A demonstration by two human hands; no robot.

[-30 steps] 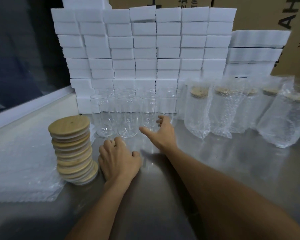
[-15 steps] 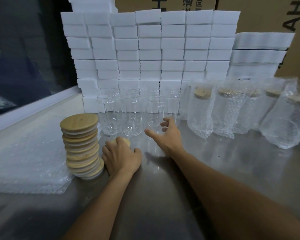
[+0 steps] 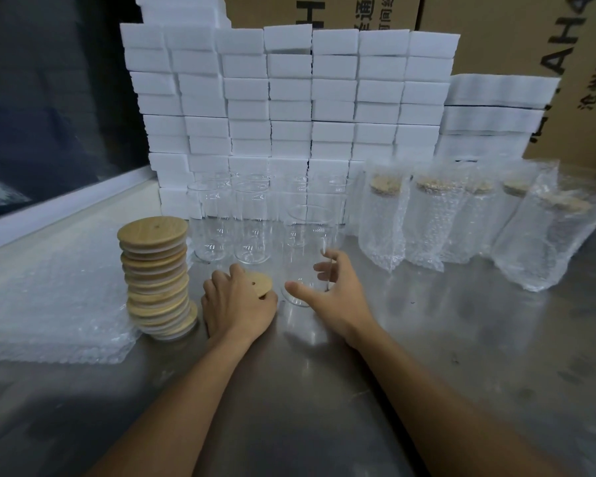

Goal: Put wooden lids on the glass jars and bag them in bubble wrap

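My right hand (image 3: pixel 334 294) is wrapped around the base of a clear glass jar (image 3: pixel 312 242) standing upright on the steel table, pulled out in front of the row of empty jars (image 3: pixel 233 228). My left hand (image 3: pixel 238 304) grips a round wooden lid (image 3: pixel 260 284) with a small hole, tilted just left of that jar. A leaning stack of wooden lids (image 3: pixel 157 273) stands to the left of my left hand. Several lidded jars in bubble wrap bags (image 3: pixel 427 222) stand at the right.
A pile of flat bubble wrap bags (image 3: pixel 55 304) lies at the left. White foam blocks (image 3: pixel 289 98) are stacked like a wall behind the jars, with cardboard boxes (image 3: pixel 516 36) behind them. The steel table (image 3: pixel 461 356) stretches to the front and right.
My right hand has closed around a jar and drawn it forward out of the row. My left hand has tilted the lid up so that more of it shows.
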